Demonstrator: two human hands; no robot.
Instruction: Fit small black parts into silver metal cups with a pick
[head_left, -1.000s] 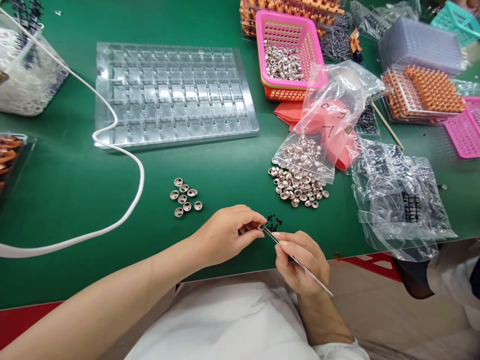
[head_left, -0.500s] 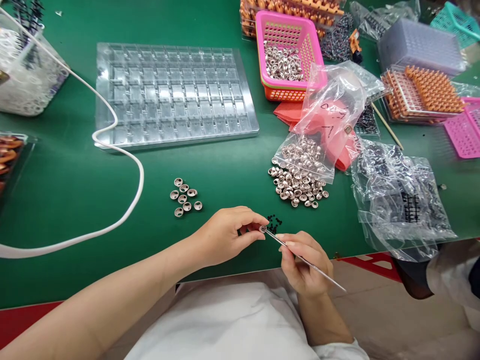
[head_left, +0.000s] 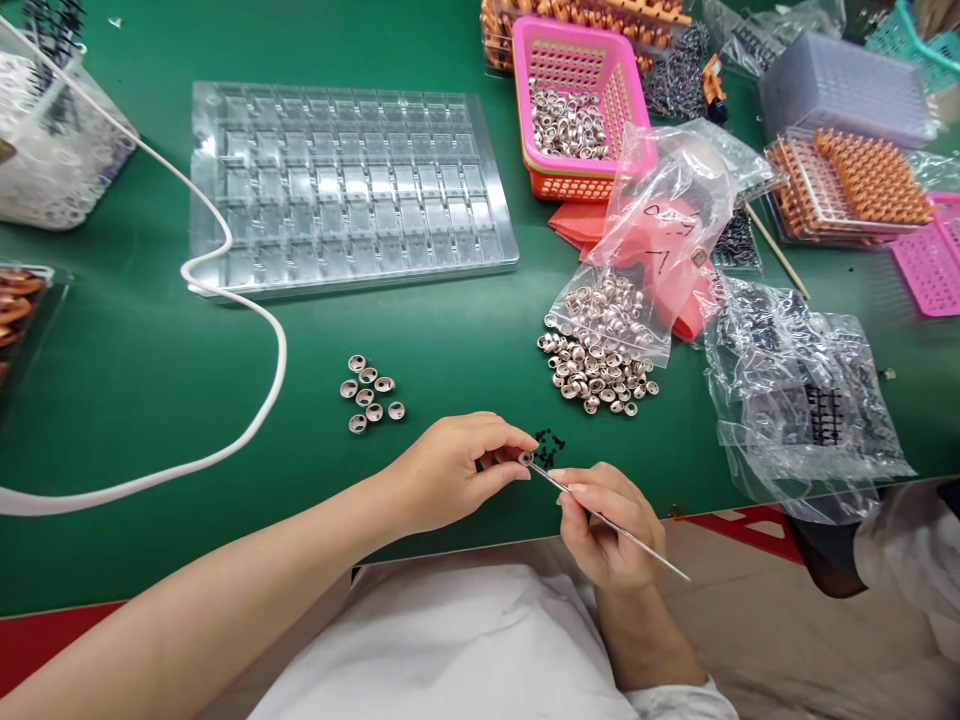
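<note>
Between thumb and forefinger, my left hand (head_left: 457, 470) pinches a small silvery metal cup (head_left: 526, 458) near the table's front edge. My right hand (head_left: 615, 525) grips a thin metal rod-like tool (head_left: 637, 542), whose far tip meets the cup. That tool may be tweezers; I cannot make out its tip. Just behind the fingertips lie tiny black pieces (head_left: 551, 445). To the left rests a small group of similar metal cups (head_left: 364, 398). A larger pile of cups (head_left: 596, 375) spills from a clear plastic bag (head_left: 630, 290) beyond my right hand.
A clear compartment tray (head_left: 352, 190) lies at the back, a white cable (head_left: 277, 390) curving past its left. A pink basket (head_left: 577, 60) holds more metal cups. Plastic bags with black parts (head_left: 802, 390) and trays of orange pieces (head_left: 847, 190) stand right. A white tub (head_left: 60, 170) is far left.
Both hands keep nearly the same place, the tool's tip still at the cup. The tool has shifted very slightly; the view has moved a little.
</note>
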